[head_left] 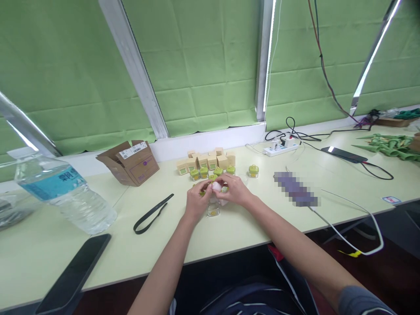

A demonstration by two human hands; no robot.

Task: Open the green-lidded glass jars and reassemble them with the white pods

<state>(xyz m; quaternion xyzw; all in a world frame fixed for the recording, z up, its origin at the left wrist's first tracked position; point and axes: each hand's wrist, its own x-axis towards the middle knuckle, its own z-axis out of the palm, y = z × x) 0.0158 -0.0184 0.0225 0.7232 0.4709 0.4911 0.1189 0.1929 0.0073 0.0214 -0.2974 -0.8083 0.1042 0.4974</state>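
Mid-bench [229, 232], a small clear jar [213, 211] stands just below both hands. The left hand [196, 202] and right hand [236, 191] meet, fingers pinched closed on a white piece [216, 187] between them, both equally near. Beyond stand green-lidded jars [218, 171], then cartons [210, 161].
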